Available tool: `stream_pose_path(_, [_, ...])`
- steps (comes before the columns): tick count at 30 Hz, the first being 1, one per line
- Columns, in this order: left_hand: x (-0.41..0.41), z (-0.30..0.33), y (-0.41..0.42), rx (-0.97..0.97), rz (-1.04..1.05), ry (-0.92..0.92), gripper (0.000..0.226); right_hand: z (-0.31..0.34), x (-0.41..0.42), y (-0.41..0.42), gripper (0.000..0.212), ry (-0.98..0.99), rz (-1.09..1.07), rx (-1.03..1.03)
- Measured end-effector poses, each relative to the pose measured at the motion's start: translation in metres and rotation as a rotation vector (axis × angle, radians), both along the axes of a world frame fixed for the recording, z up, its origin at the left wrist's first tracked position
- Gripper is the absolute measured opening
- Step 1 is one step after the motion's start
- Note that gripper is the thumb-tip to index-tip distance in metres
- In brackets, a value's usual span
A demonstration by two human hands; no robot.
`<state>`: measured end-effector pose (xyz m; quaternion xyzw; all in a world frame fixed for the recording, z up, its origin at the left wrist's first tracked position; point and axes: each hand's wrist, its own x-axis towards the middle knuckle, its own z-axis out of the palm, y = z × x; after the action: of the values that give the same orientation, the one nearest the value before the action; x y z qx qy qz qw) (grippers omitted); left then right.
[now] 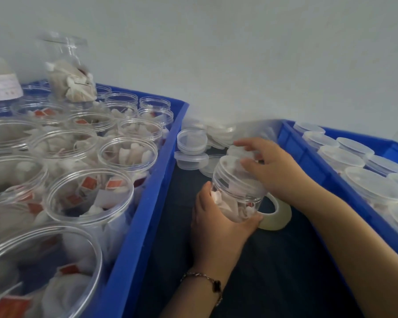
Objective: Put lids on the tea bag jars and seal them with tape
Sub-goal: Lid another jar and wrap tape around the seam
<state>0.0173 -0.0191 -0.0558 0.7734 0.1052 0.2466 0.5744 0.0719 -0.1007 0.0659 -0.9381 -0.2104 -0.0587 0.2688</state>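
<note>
My left hand (213,222) grips a clear jar of tea bags (236,196) from below, tilted, over the dark surface between two blue crates. My right hand (270,167) is curled over the translucent lid (229,162) on the jar's mouth. A roll of clear tape (277,214) lies flat just behind and right of the jar. Loose translucent lids (191,141) are piled beyond the jar, by the wall.
The blue crate on the left (147,203) holds several open jars of tea bags (90,198). The blue crate on the right (308,161) holds several lidded jars (373,187). A white wall stands right behind everything.
</note>
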Motion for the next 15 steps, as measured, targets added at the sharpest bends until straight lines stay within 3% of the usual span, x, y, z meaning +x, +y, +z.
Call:
stream_pose_path(2, [0.001, -0.001, 0.001, 0.017, 0.000, 0.013, 0.108, -0.004, -0.009, 0.005, 0.024, 0.054, 0.146, 0.077])
stream_pose_path(4, [0.002, -0.001, 0.001, 0.034, -0.011, -0.002, 0.104, -0.011, -0.012, 0.006, 0.052, 0.079, 0.202, -0.047])
stream_pose_path(6, [0.003, 0.000, 0.002, 0.022, -0.033, -0.015, 0.101, -0.012, -0.012, 0.009, 0.066, 0.015, 0.184, -0.206])
stream_pose_path(11, [0.007, -0.002, 0.005, -0.097, -0.117, -0.006, 0.115, -0.013, -0.017, 0.017, 0.050, -0.135, 0.192, -0.197])
stream_pose_path(15, [0.009, -0.005, 0.007, -0.051, -0.119, 0.002, 0.095, -0.012, -0.020, 0.021, 0.045, -0.134, 0.179, -0.282])
